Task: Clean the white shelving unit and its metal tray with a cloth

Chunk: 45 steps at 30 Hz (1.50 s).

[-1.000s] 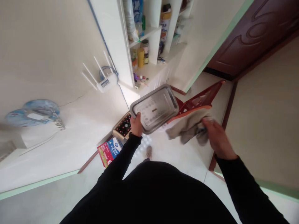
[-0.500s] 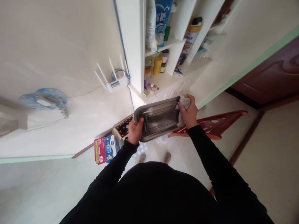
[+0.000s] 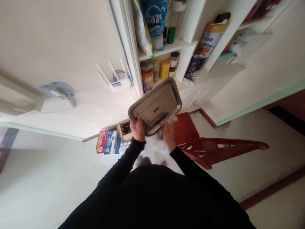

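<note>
Steel tray [image 3: 154, 106], likely stiff, light, slick.
Left hand [image 3: 138, 129] pinches its rim, the surest hold; right hand [image 3: 168, 136] bunches a cloth [image 3: 172, 120] beneath.

You hold a metal tray [image 3: 154, 106] up before the shelves [image 3: 166, 49].
Your left hand [image 3: 138, 129] grips its near corner; your right hand [image 3: 168, 136] bunches a pale cloth [image 3: 171, 120] (mostly hidden) under its lower edge, just beside a red chair [image 3: 207, 148].

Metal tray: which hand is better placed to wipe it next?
Right, probably. The right hand holds the cloth bunched against the metal tray at its near edge, so it can rub at once. The left hand grips the tray's corner and is busy steadying it.
</note>
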Available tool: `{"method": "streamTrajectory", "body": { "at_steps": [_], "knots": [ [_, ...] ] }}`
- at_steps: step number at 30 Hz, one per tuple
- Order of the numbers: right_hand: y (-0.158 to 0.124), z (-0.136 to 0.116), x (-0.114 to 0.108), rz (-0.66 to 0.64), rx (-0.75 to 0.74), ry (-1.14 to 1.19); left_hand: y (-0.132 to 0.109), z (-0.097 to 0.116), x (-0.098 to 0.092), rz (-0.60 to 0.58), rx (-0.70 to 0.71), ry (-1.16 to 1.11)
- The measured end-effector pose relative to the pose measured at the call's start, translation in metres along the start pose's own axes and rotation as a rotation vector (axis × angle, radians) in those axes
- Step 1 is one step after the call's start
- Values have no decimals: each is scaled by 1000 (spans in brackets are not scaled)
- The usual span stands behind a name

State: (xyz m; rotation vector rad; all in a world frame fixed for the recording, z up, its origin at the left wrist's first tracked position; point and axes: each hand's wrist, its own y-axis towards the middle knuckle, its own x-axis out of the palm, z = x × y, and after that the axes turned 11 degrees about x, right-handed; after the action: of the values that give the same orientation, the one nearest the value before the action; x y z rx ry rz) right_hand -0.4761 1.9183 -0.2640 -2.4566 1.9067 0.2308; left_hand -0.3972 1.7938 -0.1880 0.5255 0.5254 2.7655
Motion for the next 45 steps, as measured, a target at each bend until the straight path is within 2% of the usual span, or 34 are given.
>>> {"method": "streamTrajectory", "body": {
  "at_steps": [2, 4, 5, 6, 8, 11, 13, 14, 16, 19, 21, 23, 24, 26, 31, 33, 35, 38, 40, 41, 43, 45],
  "knots": [
    [-14, -5, -2, -203, 30, 35, 3, -7, 9, 47, 29, -19],
    [-17, -8, -19, -374, 72, 13, 11, -11, 10, 81, 35, -24],
    [-11, -10, -32, -405, 82, -14, 16, -13, 7, 105, 29, -24],
    [-1, -13, -47, -390, 77, -44, 20, -15, 5, 130, 17, -24],
    [33, -23, -75, -222, -12, -103, 26, -19, 1, 151, -36, -29],
    [94, -44, -93, 13, -363, -280, 27, -25, 4, 117, -146, -63],
    [123, -51, -84, 63, -538, -450, 27, -29, 10, 82, -173, -91],
    [131, -51, -74, 63, -559, -528, 28, -31, 13, 68, -160, -97],
    [129, -43, -46, 31, -491, -638, 33, -35, 17, 45, -115, -88],
    [89, -28, 2, -101, -403, -663, 47, -45, 16, 77, -88, -42],
    [58, -25, 27, -247, -450, -617, 59, -54, 13, 138, -109, -12],
    [43, -26, 39, -379, -517, -581, 69, -63, 10, 171, -136, 1],
    [45, -28, 39, -414, -530, -586, 73, -66, 9, 162, -149, -3],
    [67, -30, 31, -402, -502, -642, 77, -70, 7, 113, -171, -20],
    [155, -30, -11, -138, -402, -762, 77, -71, 6, 56, -199, 4],
    [176, -33, -18, -58, -414, -707, 75, -71, 10, 57, -214, 33],
    [187, -38, -14, -9, -428, -615, 70, -69, 17, 44, -227, 60],
    [184, -46, 9, 14, -391, -530, 56, -66, 35, -35, -229, 80],
    [165, -49, 26, -16, -351, -525, 43, -65, 50, -89, -206, 87],
    [151, -49, 31, -60, -349, -531, 35, -64, 58, -109, -198, 95],
    [120, -41, 33, -234, -409, -547, 20, -64, 70, -122, -210, 115],
    [98, -26, 20, -422, -490, -539, 5, -66, 78, -103, -254, 129]
  ]
}}
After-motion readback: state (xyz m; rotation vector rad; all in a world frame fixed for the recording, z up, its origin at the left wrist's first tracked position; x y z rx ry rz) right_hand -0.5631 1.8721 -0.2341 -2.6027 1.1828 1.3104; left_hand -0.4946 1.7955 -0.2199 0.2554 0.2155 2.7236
